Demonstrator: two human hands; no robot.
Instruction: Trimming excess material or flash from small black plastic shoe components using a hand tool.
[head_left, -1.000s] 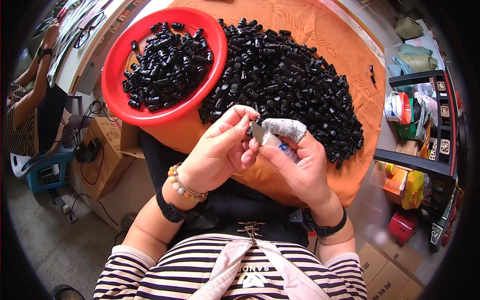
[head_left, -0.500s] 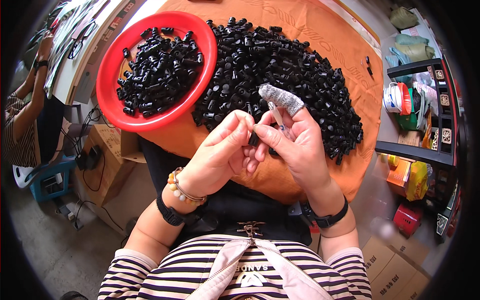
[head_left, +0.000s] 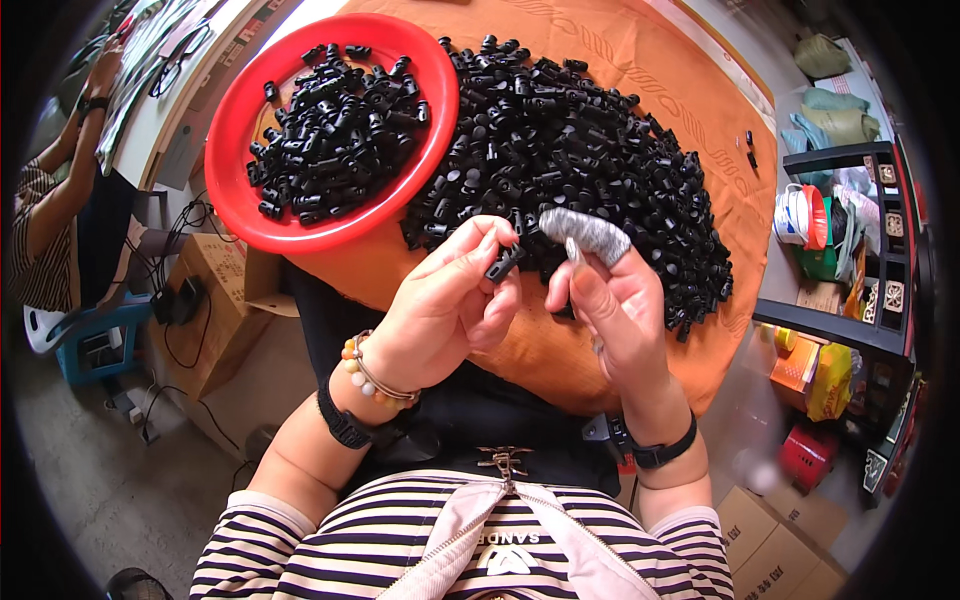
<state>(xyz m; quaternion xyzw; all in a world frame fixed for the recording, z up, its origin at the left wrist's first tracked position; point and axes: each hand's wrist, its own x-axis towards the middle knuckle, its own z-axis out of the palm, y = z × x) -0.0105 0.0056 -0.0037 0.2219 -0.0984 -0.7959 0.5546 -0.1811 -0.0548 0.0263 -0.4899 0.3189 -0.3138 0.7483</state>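
Note:
Between the thumb and fingertips of my left hand (head_left: 455, 290) is a small black cord lock (head_left: 505, 262), held at a tilt with a slot showing in its side. My right hand (head_left: 620, 310) is just right of it, apart from it, with fingers curled. A grey knitted finger cover (head_left: 588, 234) sits on its index finger. Under that finger a slim pale tool (head_left: 573, 250) shows partly; the rest of it is hidden in the hand. Beyond both hands spreads a large heap of similar black pieces (head_left: 590, 160).
A red round tray (head_left: 222, 165) holding more black pieces stands at the left on the orange cloth (head_left: 690, 75). A few loose pieces (head_left: 751, 150) lie far right. A dark shelf (head_left: 835, 335) stands right, a cardboard box (head_left: 215, 310) left. Another person's arm (head_left: 75, 190) shows far left.
My right hand has drawn away to the right from my left. The black cord lock stays in my left fingers, now tilted and more exposed. The whole view has shifted slightly.

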